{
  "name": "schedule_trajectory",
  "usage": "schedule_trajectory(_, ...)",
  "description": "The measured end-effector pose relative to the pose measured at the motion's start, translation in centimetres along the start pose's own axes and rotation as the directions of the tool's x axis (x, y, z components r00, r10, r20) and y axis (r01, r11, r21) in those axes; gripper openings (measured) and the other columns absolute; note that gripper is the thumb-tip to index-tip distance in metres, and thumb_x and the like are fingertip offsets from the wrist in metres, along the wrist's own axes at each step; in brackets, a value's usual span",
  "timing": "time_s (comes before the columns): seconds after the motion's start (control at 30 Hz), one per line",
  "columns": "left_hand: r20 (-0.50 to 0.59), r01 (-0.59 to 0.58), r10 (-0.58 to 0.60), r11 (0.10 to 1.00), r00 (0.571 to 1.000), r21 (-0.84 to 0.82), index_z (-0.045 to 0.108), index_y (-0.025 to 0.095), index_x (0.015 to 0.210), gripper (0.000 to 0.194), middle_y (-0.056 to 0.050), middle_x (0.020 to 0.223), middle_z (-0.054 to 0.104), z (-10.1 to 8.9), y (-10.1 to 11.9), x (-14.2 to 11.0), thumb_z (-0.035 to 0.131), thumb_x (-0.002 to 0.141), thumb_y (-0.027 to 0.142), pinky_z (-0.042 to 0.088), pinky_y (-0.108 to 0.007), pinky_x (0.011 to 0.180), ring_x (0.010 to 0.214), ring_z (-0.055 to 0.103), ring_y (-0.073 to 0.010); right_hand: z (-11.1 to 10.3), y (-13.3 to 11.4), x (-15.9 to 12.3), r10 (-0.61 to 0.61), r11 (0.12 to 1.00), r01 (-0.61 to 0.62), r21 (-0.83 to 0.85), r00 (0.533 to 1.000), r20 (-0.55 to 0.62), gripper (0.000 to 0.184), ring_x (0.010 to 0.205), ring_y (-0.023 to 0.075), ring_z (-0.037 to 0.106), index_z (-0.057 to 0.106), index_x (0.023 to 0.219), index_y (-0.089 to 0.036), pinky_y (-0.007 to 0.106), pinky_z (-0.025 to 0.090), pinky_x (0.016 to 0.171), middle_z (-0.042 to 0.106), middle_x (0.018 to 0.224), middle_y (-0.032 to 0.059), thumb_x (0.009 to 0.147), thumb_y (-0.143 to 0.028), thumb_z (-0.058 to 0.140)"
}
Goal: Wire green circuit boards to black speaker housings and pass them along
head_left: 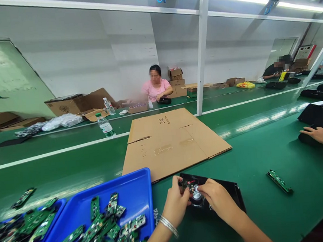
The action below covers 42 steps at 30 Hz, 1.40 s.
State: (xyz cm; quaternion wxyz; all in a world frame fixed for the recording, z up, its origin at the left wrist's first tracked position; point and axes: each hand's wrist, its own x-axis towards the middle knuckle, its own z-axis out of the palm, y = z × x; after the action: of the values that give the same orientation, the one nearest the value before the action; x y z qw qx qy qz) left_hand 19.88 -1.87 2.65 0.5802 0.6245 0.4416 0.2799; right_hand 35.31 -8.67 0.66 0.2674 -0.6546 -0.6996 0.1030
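My left hand (175, 200), a silvery bracelet at its wrist, is closed round a small circuit board (191, 187) with red wires showing on it. My right hand (216, 197) comes in from the other side with its fingertips pinched at the board's edge; what lies between them is too small to make out. Both hands are over a black plastic housing (234, 191) that lies on the green bench. A round part with a silvery centre (197, 198), like a speaker, shows inside the housing, just under my fingers.
Blue trays (149, 193) heaped with circuit boards stand on the left. A flattened cardboard sheet (177, 142) lies ahead. One loose circuit board (279, 181) rests to the right. Another person's hand (317, 134) touches black housings farther right. A water bottle (105, 126) stands beyond the trays.
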Motion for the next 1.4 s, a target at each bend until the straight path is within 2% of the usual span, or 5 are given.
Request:
schedule_trajectory(0.2, 0.049, -0.07, 0.063, 0.985, 0.997, 0.156, 0.037, 0.024, 0.093, 0.019, 0.003, 0.062, 0.06, 0.2, -0.2, 0.0, 0.049, 0.081, 0.031, 0.053, -0.028, 0.053, 0.059, 0.062, -0.0191, 0.6, 0.3, -0.2, -0.098, 0.995, 0.094, -0.036, 0.985, -0.145, 0.021, 0.078, 0.0173, 0.057, 0.065, 0.085, -0.019, 0.028, 0.049, 0.069, 0.063, 0.081, 0.0024, 0.092, -0.01, 0.046)
schedule_trajectory(0.43, 0.082, -0.143, 0.128, 0.964, 0.988, 0.224, 0.038, 0.024, 0.094, 0.013, 0.007, 0.056, 0.05, 0.1, -0.7, -0.1, 0.046, 0.084, 0.026, 0.044, -0.022, 0.051, 0.052, 0.048, -0.0141, 1.0, 0.2, -0.1, -0.128, 0.986, 0.11, -0.126, 0.98, -0.15, 0.019, 0.074, 0.0171, 0.055, 0.061, 0.078, -0.018, 0.027, 0.044, 0.063, 0.061, 0.074, 0.0017, 0.09, -0.01, 0.049)
schedule_trajectory(0.7, 0.13, -0.114, 0.087, 0.97, 0.988, 0.217, 0.041, 0.023, 0.094, 0.009, 0.005, 0.058, 0.051, 0.0, 0.1, -0.3, 0.043, 0.086, 0.024, 0.048, -0.024, 0.053, 0.054, 0.05, -0.0158, 1.6, 0.2, -0.1, -0.365, 0.9, 0.31, -0.306, 0.92, -0.143, 0.023, 0.068, 0.0169, 0.052, 0.06, 0.077, -0.018, 0.03, 0.041, 0.063, 0.06, 0.073, 0.0017, 0.091, -0.006, 0.045)
schedule_trajectory(1.03, 0.07, -0.127, 0.11, 0.94, 0.991, 0.317, 0.046, 0.022, 0.094, 0.011, 0.001, 0.065, 0.06, 0.0, 0.1, -0.4, 0.042, 0.086, 0.017, 0.045, -0.024, 0.057, 0.061, 0.058, -0.018, 1.4, 0.1, -0.3, -0.232, 0.962, 0.195, -0.193, 0.953, -0.194, 0.026, 0.067, 0.0156, 0.054, 0.057, 0.074, -0.019, 0.028, 0.04, 0.06, 0.059, 0.071, 0.0009, 0.093, -0.013, 0.041)
schedule_trajectory(1.4, 0.105, -0.168, 0.141, 0.935, 0.984, 0.313, 0.045, 0.023, 0.094, 0.009, 0.005, 0.058, 0.052, 0.0, 0.0, -0.2, 0.042, 0.087, 0.017, 0.034, -0.022, 0.052, 0.054, 0.049, -0.0156, 1.6, 0.2, -0.2, -0.273, 0.939, 0.22, -0.263, 0.944, -0.184, 0.031, 0.067, 0.0169, 0.052, 0.058, 0.076, -0.019, 0.029, 0.038, 0.061, 0.059, 0.071, 0.0017, 0.097, -0.014, 0.036)
